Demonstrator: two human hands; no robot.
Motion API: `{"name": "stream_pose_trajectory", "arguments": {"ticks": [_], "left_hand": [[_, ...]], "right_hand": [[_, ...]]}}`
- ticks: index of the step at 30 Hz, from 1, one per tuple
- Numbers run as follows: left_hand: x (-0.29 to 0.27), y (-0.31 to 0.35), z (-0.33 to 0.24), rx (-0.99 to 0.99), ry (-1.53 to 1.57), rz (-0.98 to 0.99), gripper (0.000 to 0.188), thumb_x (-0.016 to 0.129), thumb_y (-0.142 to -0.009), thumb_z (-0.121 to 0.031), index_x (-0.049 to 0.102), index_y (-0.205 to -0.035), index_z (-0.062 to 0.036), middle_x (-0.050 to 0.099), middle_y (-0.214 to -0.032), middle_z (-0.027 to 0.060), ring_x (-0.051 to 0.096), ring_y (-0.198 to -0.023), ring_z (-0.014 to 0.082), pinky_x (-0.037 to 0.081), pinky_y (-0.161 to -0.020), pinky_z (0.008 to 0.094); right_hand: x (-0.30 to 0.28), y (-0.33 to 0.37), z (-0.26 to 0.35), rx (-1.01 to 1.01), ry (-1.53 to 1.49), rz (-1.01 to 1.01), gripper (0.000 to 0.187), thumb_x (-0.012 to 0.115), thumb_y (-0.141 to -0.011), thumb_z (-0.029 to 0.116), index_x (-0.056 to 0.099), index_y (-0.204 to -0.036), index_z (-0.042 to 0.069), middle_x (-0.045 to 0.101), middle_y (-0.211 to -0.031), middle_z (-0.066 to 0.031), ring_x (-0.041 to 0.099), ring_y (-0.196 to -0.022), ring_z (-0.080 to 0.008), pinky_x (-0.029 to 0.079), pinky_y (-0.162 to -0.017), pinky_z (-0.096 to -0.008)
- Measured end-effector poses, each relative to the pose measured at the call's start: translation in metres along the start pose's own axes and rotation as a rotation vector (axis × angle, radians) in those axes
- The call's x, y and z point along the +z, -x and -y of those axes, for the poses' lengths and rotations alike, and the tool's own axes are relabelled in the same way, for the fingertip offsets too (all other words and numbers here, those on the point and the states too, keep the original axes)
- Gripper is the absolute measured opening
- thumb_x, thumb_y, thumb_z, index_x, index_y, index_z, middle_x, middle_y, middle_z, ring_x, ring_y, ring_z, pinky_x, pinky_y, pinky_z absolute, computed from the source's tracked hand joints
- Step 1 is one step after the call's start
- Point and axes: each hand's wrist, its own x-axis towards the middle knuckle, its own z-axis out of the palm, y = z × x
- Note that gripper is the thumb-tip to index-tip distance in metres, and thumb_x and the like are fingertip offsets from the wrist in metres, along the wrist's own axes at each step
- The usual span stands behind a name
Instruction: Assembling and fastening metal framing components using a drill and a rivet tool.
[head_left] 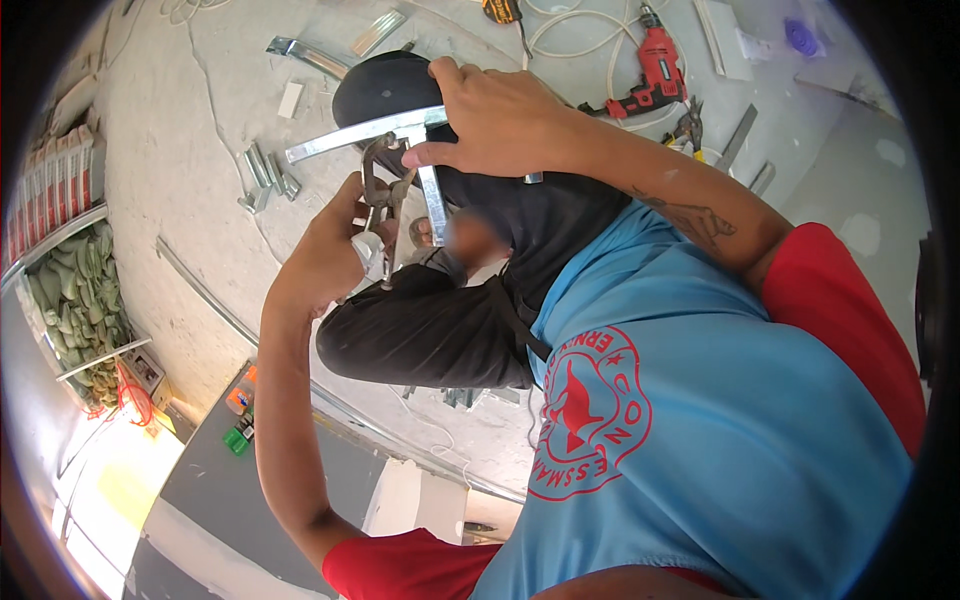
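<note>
My left hand (325,250) is closed around the handles of metal locking pliers (372,190) with curved C-shaped jaws. The jaws reach up to a shiny metal strip (345,138) that lies across my black-trousered knee; whether they bite on it I cannot tell. A second metal strip (432,200) runs down from the first, forming a corner near the jaws. My right hand (505,118) grips the right end of the first strip, thumb below it and fingers over the top. The palm side of that grip is hidden.
A red power drill (658,65) lies on the floor at the far right, beside pliers (690,125) and looped white cable (575,50). Short metal pieces (265,175) lie left of my knee. Stacked greenish bags (80,290) and a grey board (230,500) are at left.
</note>
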Motion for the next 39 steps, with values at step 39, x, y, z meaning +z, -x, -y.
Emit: {"name": "stream_pose_trajectory", "arguments": {"ticks": [39], "left_hand": [[0.017, -0.006, -0.032, 0.072, -0.947, -0.097, 0.047, 0.051, -0.078, 0.009, 0.043, -0.123, -0.0019, 0.063, -0.093, 0.0263, 0.062, -0.090, 0.0460, 0.048, -0.079, 0.0546]], "right_hand": [[0.002, -0.002, -0.005, 0.033, -0.030, 0.006, 0.094, 0.063, -0.078, 0.069, 0.041, -0.124, -0.011, 0.063, -0.099, -0.0314, 0.066, -0.090, -0.0443, 0.053, -0.077, -0.0464]]}}
